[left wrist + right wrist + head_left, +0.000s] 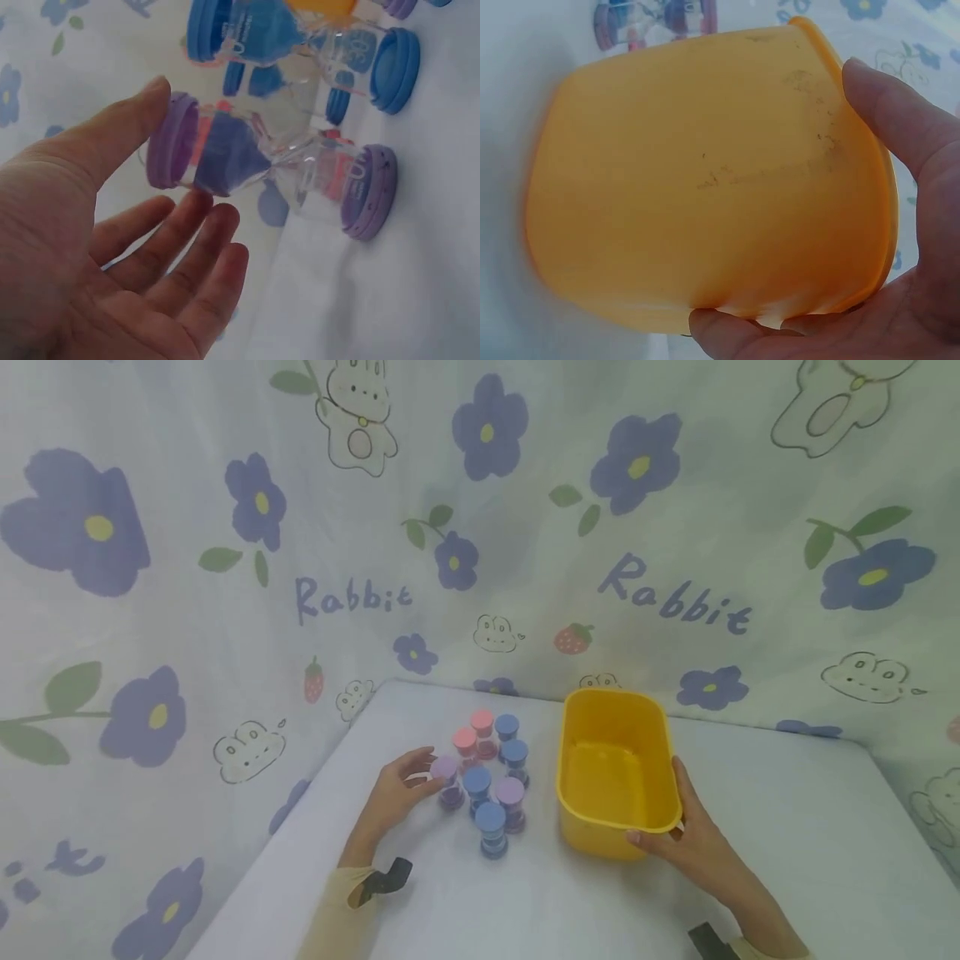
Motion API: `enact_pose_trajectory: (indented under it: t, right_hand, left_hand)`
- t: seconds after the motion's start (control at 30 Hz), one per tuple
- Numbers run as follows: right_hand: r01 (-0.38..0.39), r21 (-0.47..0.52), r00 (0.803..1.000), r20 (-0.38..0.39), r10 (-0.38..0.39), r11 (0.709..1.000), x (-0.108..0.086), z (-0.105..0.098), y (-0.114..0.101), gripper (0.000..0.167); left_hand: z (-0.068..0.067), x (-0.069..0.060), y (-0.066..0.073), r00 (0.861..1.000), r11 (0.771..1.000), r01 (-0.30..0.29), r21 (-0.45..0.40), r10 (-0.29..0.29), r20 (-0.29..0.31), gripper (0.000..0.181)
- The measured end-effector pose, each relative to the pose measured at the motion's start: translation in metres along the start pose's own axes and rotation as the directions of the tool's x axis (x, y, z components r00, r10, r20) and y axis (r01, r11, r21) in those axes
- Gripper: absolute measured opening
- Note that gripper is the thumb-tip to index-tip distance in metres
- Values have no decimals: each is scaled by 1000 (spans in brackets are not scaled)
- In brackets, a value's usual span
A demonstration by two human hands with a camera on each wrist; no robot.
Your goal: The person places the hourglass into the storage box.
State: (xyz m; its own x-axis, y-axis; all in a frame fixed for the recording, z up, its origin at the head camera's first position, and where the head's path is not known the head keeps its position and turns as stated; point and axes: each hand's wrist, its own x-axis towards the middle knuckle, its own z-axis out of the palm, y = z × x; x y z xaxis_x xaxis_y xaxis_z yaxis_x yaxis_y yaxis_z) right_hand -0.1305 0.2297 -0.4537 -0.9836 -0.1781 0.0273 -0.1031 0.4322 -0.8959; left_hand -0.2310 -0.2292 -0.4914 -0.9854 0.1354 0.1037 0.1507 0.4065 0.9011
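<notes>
A purple-capped hourglass (445, 768) stands upright on the table at the left of a cluster. My left hand (401, 789) is beside it; in the left wrist view the thumb (131, 124) touches its purple cap (169, 142), while the other fingers spread loosely below without closing round it. Packed near it are blue-capped hourglasses (491, 820), another purple-capped one (511, 793) and two pink-capped ones (482, 724). With my right hand (693, 839) I hold the yellow plastic bin (600, 837) at its near right corner, thumb on the rim and fingers along its side.
The white tabletop (780, 827) runs back to a hanging cloth (525, 527) printed with flowers and rabbits, which also covers the left side. The bin stands just right of the hourglasses. A dark strap (386, 878) is on the left wrist.
</notes>
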Motion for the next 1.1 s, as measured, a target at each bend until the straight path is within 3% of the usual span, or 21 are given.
enact_pose_trajectory:
  t: [0.23, 0.43, 0.73, 0.83, 1.1]
  right_hand:
    - [-34, 5, 999, -14, 35, 999, 1, 3, 2, 118]
    - [-21, 11, 1000, -21, 21, 1000, 0, 3, 3, 115]
    - [-18, 30, 999, -28, 19, 999, 0, 4, 1, 116]
    - [-26, 17, 999, -31, 26, 1000, 0, 4, 1, 117]
    - [-8, 27, 999, -34, 9, 1000, 0, 4, 2, 116]
  left_hand:
    - [6, -4, -1, 999, 998, 34, -51, -35, -30, 62]
    - [7, -6, -4, 997, 998, 62, -31, -63, -42, 56]
    - [12, -5, -3, 995, 998, 55, -12, -56, -79, 51]
    - [11, -5, -1, 995, 999, 45, -6, -45, -91, 49]
    - [4, -4, 12, 988, 997, -60, -48, 53, -147, 44]
